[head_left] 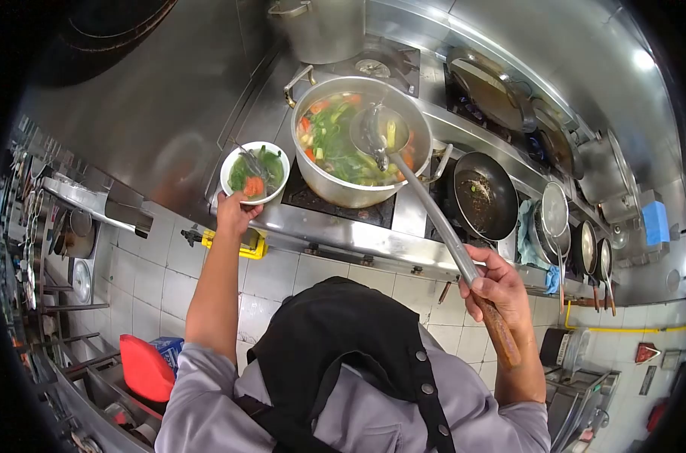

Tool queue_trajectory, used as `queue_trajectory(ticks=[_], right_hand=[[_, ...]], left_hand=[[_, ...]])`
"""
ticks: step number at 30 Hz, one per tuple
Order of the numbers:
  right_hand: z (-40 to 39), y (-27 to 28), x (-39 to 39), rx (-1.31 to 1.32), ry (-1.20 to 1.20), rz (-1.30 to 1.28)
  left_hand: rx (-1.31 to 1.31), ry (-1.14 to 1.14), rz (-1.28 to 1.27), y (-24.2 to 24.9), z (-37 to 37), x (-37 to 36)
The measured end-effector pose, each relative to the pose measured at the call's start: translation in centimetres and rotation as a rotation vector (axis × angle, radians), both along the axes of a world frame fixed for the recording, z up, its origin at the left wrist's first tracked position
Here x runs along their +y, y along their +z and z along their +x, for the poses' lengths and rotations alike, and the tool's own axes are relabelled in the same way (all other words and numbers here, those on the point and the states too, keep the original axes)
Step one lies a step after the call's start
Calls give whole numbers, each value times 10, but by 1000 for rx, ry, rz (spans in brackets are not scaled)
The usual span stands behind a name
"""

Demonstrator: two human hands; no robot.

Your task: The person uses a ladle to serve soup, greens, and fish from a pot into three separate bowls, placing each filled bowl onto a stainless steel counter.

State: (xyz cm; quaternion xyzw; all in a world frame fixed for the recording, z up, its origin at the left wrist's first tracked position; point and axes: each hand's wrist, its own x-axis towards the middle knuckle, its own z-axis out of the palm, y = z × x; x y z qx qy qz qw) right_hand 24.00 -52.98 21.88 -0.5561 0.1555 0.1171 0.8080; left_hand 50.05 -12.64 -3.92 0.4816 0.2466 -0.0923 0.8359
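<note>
My left hand (pixel 239 214) grips the lower edge of a white bowl (pixel 273 194) at the stove's front left. Inside it are leafy greens (pixel 268 160), a piece of carrot (pixel 254 186) and a greyish piece I cannot make out. My right hand (pixel 493 285) is closed round the brown grip of a long-handled ladle (pixel 440 217). The ladle's round head is over the big metal pot (pixel 341 192), with a dark, shiny piece resembling fish (pixel 374 134) across it. Soup with carrots, green stalks and leaves (pixel 332 136) fills the pot.
A black frying pan (pixel 485 198) sits right of the pot, and a tall stockpot (pixel 322 32) stands behind it. More pans (pixel 488 89) line the back and right. A yellow object (pixel 254 247) shows below the counter's front edge.
</note>
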Motion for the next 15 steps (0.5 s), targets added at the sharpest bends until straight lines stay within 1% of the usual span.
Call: queue_trajectory(ticks=[1,3,5,8,10,13,15], right_hand=[[-1,-1,0,7,1,-32],[-2,-1,0,16,4,-64],[-3,3,2,24,-7,-117],[-2,9,2,5,-35,-120],[-4,20,4,-7,-17,-122],[-6,35,9,-67,19,-136],[-5,37,11,-123,62,-87]], left_hand=[[-1,0,0,-2,-3,3],[-45,-72,-48,0,-10,9],[-60,-59,-43,6,-23,8],[-89,-53,-59,28,-36,6],[-109,-86,-79,36,-43,7],[-143,-66,-49,55,-54,3],[-151,-65,-76,60,-58,4]])
